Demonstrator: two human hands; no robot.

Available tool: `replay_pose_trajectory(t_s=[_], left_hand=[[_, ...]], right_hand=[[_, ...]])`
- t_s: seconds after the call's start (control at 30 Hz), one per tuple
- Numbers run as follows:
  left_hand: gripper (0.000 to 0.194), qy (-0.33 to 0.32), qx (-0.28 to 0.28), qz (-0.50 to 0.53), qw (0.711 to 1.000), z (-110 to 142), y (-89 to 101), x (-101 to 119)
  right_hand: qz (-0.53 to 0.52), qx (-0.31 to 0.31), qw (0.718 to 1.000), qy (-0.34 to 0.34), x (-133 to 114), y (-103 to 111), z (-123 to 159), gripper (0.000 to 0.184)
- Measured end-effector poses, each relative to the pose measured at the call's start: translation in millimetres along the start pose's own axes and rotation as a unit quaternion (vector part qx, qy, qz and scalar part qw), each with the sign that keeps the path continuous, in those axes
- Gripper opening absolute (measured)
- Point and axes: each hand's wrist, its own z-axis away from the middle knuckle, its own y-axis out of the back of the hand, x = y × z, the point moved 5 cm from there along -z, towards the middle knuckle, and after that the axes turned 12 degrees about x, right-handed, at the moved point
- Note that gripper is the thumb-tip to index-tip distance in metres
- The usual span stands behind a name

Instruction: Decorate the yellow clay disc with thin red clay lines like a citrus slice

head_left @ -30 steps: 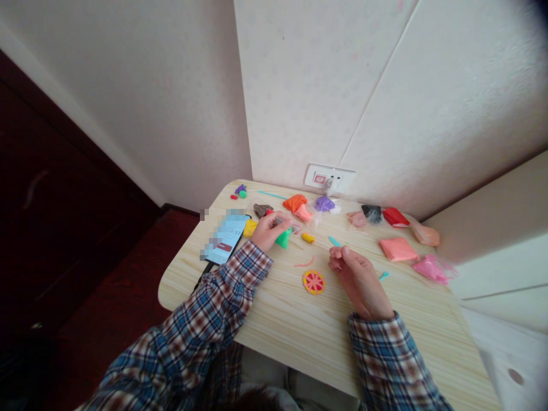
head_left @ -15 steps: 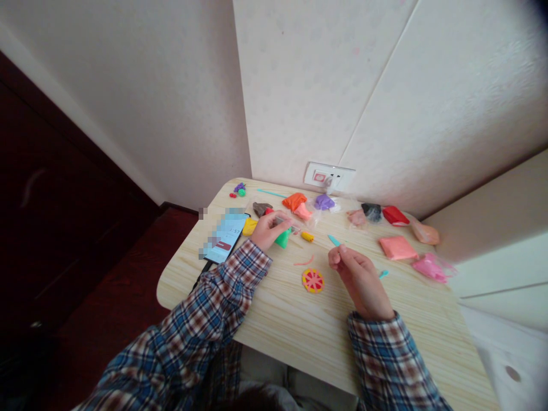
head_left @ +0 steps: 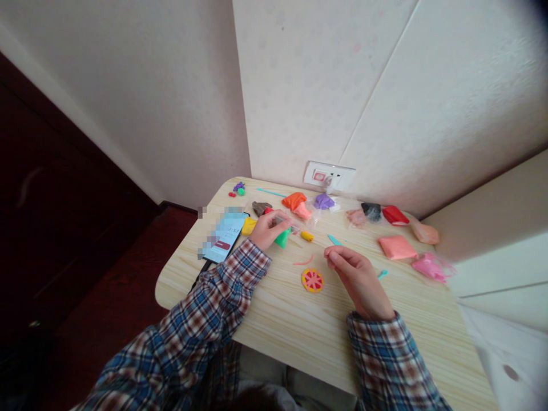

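While a round disc (head_left: 312, 280) with a yellow rim, red wedges and pink stripes lies flat on the pale wooden table (head_left: 295, 319), between the two forearms, a thin pink strip (head_left: 303, 261) rests just beyond it, well clear of its edge. To the disc's right, the right hand (head_left: 353, 274) is raised with thumb and forefinger drawn together at the tips; whether something small sits between them cannot be told. Just past those fingers lies a pointed teal tool (head_left: 334, 240), and a second teal piece (head_left: 383, 274) shows beside the back of that hand. The left hand (head_left: 268, 230) reaches over a green packet (head_left: 282, 237), its fingers curved near some clear plastic; one cannot tell whether they grip it. A small yellow roll (head_left: 307, 236) lies between the hands, farther back than the disc. Left of the left hand are a yellow packet (head_left: 249, 226) and a lit phone (head_left: 226, 237). Toward the wall lie an orange packet (head_left: 294, 201), a purple packet (head_left: 324, 201) and a black packet (head_left: 371, 212). At the right a coral packet (head_left: 398, 248) sits near a bright pink bag (head_left: 432, 267). Above the table's back edge, a socket (head_left: 329, 174) is set in the wall.
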Motion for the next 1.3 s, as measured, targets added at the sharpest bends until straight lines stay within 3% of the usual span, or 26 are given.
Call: replay_pose_trajectory(t_s=[0.47, 0.67, 0.83, 0.97, 1.3], left_hand=[[0.032, 0.003, 0.002, 0.016, 1.0, -1, -0.5, -2], [0.03, 0.001, -0.002, 0.013, 1.0, 0, -1.1, 1], [0.031, 0.001, -0.006, 0.016, 1.0, 1, -2.1, 2], [0.032, 0.003, -0.003, 0.021, 1.0, 0, -2.3, 0], [0.027, 0.006, 0.009, 0.023, 1.0, -2, -1.5, -3]], right_hand=[[-0.041, -0.043, 0.998, 0.038, -10, -7, 6, 0.024], [0.144, -0.002, 0.984, 0.104, -5, 9, 7, 0.022], [0.34, 0.065, 0.919, 0.19, -1, 22, 11, 0.019], [0.382, 0.066, 0.897, 0.214, -2, 22, 14, 0.018], [0.412, 0.054, 0.879, 0.235, -5, 18, 16, 0.025]])
